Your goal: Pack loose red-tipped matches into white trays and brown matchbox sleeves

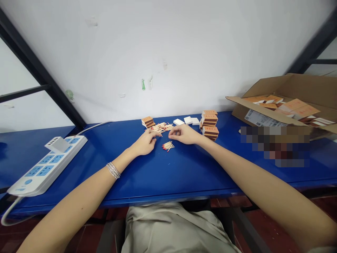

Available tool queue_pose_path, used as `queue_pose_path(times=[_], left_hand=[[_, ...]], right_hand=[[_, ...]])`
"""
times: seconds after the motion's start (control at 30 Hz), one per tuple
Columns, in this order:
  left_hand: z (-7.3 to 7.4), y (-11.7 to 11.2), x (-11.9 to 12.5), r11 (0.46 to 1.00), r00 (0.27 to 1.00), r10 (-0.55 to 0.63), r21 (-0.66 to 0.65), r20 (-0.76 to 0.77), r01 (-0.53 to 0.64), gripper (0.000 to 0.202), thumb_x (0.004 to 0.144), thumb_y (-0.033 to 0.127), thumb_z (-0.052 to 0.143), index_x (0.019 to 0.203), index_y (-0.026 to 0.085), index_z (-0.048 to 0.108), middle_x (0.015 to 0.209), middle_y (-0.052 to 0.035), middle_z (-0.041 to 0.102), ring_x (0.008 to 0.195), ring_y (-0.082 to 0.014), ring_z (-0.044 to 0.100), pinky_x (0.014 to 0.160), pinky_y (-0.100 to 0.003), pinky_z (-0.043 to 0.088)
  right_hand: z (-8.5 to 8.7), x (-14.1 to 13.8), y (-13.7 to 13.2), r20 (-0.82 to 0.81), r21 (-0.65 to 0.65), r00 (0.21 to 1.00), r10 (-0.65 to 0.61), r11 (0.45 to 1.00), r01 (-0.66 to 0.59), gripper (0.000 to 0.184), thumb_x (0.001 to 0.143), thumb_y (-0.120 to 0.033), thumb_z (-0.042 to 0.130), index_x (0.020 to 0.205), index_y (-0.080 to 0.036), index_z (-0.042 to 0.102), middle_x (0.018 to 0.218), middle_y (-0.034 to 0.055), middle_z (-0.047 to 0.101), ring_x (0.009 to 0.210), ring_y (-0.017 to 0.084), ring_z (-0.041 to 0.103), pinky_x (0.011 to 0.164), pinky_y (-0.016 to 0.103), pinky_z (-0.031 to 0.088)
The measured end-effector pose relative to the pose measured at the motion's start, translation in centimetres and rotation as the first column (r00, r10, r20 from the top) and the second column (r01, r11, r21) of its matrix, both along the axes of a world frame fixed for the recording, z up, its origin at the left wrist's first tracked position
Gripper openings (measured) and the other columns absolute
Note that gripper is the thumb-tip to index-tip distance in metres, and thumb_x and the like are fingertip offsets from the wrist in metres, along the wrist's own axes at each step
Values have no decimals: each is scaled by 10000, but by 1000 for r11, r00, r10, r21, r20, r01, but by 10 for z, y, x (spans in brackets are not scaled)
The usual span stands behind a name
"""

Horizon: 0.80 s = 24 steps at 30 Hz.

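Observation:
My left hand [145, 143] rests at the near left side of a large heap of loose matches [163, 127]. Its index finger stretches toward the heap, and the thumb stands apart from it. Facing it from the right, my right hand [184, 134] has thumb and fingertips brought together in a pinch; whatever may be between them is too small to make out. Below the gap between both hands lies a small bunch of red-tipped matches [167, 145]. Behind my right hand are several white inner trays [187, 121] of matchboxes.
Stacked orange matchboxes [210, 117] stand right of my right hand; a smaller stack [147, 121] sits beyond my left. An open cardboard box [255, 116] of matchboxes is at the right. A white power strip [50, 165] lies left on the blue table [168, 179]. A wall rises behind.

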<state>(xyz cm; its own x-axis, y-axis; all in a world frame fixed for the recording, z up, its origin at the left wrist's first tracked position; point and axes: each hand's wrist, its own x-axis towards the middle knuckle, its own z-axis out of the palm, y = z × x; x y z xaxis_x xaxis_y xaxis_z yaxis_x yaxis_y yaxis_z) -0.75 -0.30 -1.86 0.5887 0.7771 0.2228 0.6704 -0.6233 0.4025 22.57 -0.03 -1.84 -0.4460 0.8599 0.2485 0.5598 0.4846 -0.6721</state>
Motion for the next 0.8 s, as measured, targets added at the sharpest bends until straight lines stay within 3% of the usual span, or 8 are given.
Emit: queue_pose_path(times=[0.1, 0.33, 0.47, 0.8], left_hand=[[-2, 0, 0, 1000, 1000, -23, 6, -14, 24, 401, 866, 113, 421, 1220, 157, 602, 1065, -105, 500, 1037, -218, 516, 1008, -409, 421], [-7, 2, 2, 993, 996, -74, 84, -45, 78, 406, 866, 113, 413, 1214, 152, 618, 988, -99, 497, 998, -226, 496, 991, -423, 428], [-7, 2, 1, 997, 1000, -27, 74, 0, 27, 399, 870, 103, 402, 1198, 163, 622, 1015, -95, 489, 1032, -217, 510, 1026, -415, 419], [-2, -1, 1, 997, 998, 68, 29, 2, -68, 373, 856, 98, 423, 1169, 148, 618, 971, -77, 476, 1001, -204, 540, 1013, -392, 438]], right_hand=[[-7, -7, 4, -1, 78, 995, -101, 992, 101, 157, 776, -273, 618, 785, -147, 711, 679, 10, 643, 555, 89, 492, 585, 235, 386], [-11, -22, 11, 65, 145, 988, -139, 981, 128, 116, 752, -266, 670, 757, -160, 716, 703, 13, 682, 630, 112, 567, 614, 230, 397], [-7, -30, 16, 113, 143, 975, -190, 974, 173, 131, 737, -288, 693, 767, -165, 725, 710, 17, 692, 647, 126, 581, 624, 238, 396], [-3, -28, 15, 250, 195, 920, -303, 946, 259, 132, 713, -108, 540, 638, -160, 634, 679, 54, 676, 636, 157, 581, 593, 253, 377]])
